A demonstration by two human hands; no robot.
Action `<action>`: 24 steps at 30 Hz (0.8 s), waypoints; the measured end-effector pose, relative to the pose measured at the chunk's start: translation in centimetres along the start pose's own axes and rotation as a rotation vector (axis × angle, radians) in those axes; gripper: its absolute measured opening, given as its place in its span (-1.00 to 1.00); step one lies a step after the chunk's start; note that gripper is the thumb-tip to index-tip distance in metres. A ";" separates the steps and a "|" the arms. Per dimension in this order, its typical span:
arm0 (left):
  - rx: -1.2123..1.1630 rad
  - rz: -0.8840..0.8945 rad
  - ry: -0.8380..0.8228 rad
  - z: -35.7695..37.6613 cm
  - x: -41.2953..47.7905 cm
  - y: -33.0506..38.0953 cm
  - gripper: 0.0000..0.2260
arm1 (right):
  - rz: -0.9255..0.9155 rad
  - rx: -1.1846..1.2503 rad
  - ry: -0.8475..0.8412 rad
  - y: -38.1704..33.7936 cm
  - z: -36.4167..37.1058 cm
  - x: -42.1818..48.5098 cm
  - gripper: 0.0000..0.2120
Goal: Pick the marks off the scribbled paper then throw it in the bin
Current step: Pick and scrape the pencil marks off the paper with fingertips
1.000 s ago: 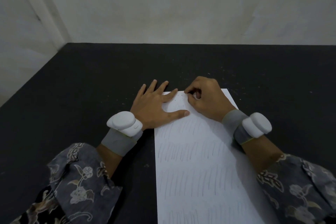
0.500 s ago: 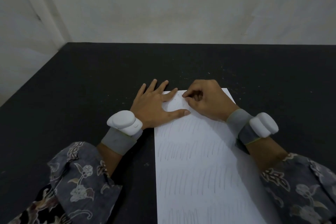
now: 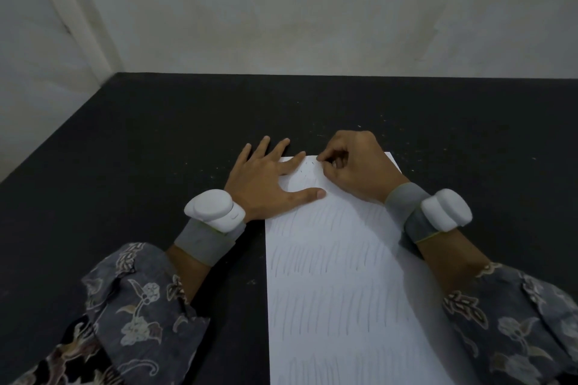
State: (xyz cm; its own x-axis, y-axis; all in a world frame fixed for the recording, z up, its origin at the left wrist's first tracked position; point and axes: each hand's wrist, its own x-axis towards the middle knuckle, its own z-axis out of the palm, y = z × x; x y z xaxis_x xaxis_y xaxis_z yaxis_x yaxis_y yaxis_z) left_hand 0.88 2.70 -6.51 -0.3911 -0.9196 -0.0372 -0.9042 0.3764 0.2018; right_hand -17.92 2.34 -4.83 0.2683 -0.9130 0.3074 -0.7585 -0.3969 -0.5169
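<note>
A white sheet of paper (image 3: 337, 275) lies lengthwise on the black table, covered in rows of faint pencil strokes. My left hand (image 3: 266, 184) lies flat with spread fingers, pressing on the sheet's far left corner. My right hand (image 3: 356, 166) rests on the far edge of the paper, its fingers curled and pinching what looks like a small pale eraser (image 3: 334, 162) against the sheet. Between the two hands the paper looks paler, with a few dark crumbs (image 3: 308, 167) on it. No bin is in view.
The black table (image 3: 140, 166) runs to a white wall at the back and another on the left. Tiny light specks are scattered on the table beyond the paper. Each wrist carries a grey band with a white device.
My right hand has shifted a little left and away along the paper's far edge. The left hand and the sheet have stayed put.
</note>
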 end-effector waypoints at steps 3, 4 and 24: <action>-0.004 -0.004 0.000 0.1 0.1 -0.1 -0.11 | -0.012 0.032 -0.081 -0.2 -0.2 -0.3 -0.88; -0.009 -0.006 0.001 0.1 0.1 -0.1 -0.10 | -0.007 0.023 -0.064 -0.1 -0.2 -0.2 -0.88; -0.003 -0.003 -0.017 0.0 0.1 0.0 -0.13 | -0.001 -0.005 0.007 0.3 0.1 0.2 -0.89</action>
State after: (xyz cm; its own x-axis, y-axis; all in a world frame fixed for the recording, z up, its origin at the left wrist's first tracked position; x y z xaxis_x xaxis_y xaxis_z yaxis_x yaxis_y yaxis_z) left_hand 0.90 2.64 -6.53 -0.3913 -0.9186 -0.0549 -0.9050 0.3733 0.2042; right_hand -18.01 2.09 -5.00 0.2648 -0.9119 0.3135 -0.7613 -0.3972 -0.5125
